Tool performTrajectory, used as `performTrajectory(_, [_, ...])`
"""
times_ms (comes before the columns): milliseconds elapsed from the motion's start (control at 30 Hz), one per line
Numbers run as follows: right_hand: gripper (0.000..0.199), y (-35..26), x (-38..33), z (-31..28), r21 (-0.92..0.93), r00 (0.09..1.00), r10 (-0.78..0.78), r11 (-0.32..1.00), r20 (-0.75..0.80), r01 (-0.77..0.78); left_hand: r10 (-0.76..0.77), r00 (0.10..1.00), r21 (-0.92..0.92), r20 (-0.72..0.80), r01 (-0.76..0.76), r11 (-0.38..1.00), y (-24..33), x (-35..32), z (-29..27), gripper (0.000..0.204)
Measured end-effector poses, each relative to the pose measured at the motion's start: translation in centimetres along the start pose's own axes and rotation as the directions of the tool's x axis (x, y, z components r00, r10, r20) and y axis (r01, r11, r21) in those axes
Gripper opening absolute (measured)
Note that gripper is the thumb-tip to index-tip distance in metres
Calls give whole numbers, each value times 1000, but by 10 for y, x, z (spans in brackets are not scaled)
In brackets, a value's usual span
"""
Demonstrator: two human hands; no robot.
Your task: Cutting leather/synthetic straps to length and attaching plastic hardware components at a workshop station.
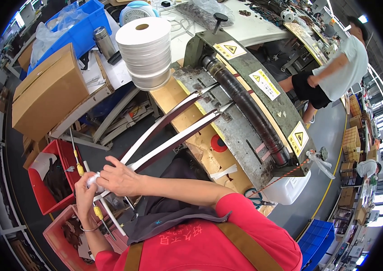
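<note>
My left hand [85, 198] and my right hand [121, 179] meet at the lower left. Their fingers close round a bunched white wad [93, 180], partly hidden by the fingers, so its exact kind does not show. Two long strips, a left strip [155, 126] and a right strip [180, 135], each white along one side and dark brown along the other, stretch from near my right hand up to the machine. Their narrow far ends lie on the metal bed [241, 149], by a dark roller [245, 108].
A stack of white tape rolls [144, 56] stands left of the green machine [263, 86]. Red bins [51, 207] with dark pieces, yellow-handled tools [80, 169] and a white pole [112, 217] surround my hands. A cardboard box [49, 92] is beyond. Another person [342, 67] stands at the right.
</note>
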State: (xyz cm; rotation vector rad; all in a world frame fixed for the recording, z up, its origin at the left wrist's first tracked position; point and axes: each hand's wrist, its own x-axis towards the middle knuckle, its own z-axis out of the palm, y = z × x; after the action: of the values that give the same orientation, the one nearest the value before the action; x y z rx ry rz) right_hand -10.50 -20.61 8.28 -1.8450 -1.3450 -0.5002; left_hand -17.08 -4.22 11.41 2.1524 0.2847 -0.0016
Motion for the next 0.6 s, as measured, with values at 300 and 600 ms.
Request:
performTrajectory(300, [16, 4, -11, 12, -23, 997, 58, 998, 57, -57, 207, 963, -973, 174, 136, 185, -20, -16, 3, 48])
performTrajectory(600, [15, 3, -12, 13, -14, 978, 175, 985, 111, -174, -18, 995, -987, -101, -98, 125, -3, -18, 2, 67])
